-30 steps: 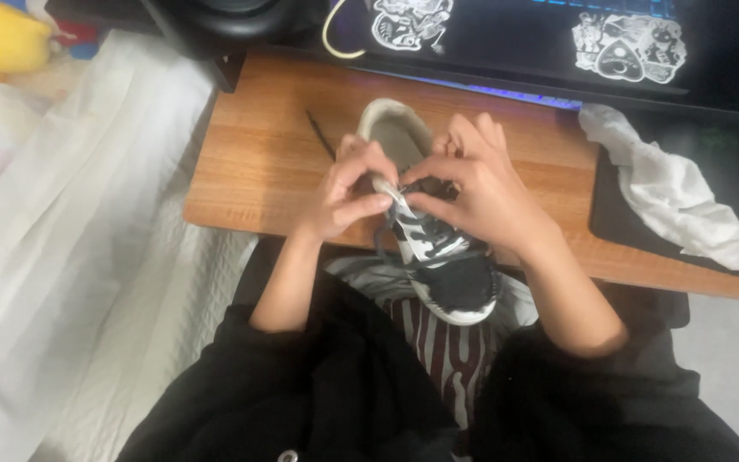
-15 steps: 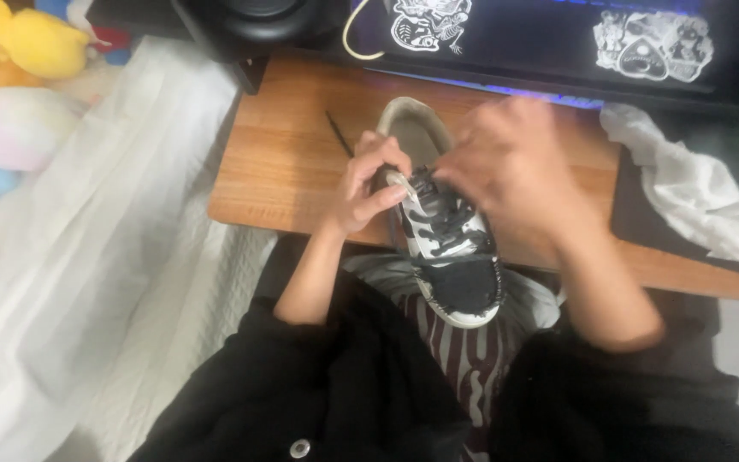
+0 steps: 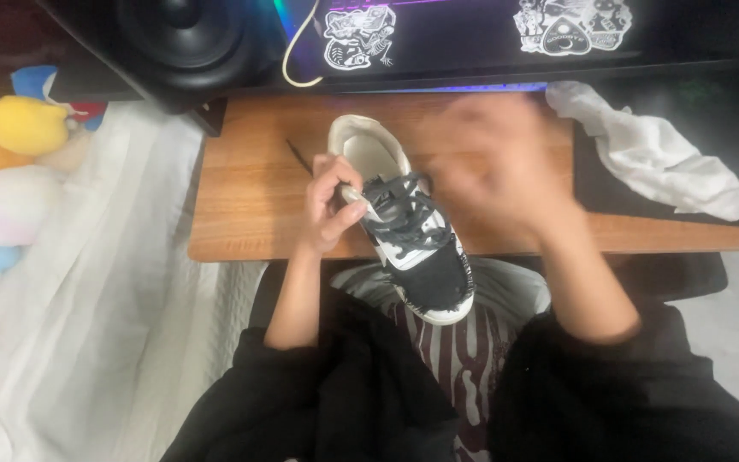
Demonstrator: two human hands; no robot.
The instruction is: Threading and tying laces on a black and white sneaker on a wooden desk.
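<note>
A black and white sneaker [image 3: 416,248] with dark laces lies across the front edge of a wooden desk [image 3: 250,205], toe toward me, heel opening away. My left hand [image 3: 328,205] grips the shoe's left side near the tongue, fingers curled on it. My right hand [image 3: 506,171] hovers to the right of the shoe and above it, smeared by motion blur; its fingers look spread, and whether it holds a lace cannot be made out. A loose dark lace end [image 3: 298,157] trails on the desk left of the shoe.
A crumpled white cloth [image 3: 652,154] lies on a dark mat [image 3: 592,184] at the right. A black speaker [image 3: 173,34] and a stickered dark device [image 3: 464,30] stand at the back. Plush toys [image 3: 10,128] and white fabric [image 3: 87,325] are at the left.
My right hand has come off the laces and moved up and right, now blurred. My left hand stays on the shoe. The view has shifted.
</note>
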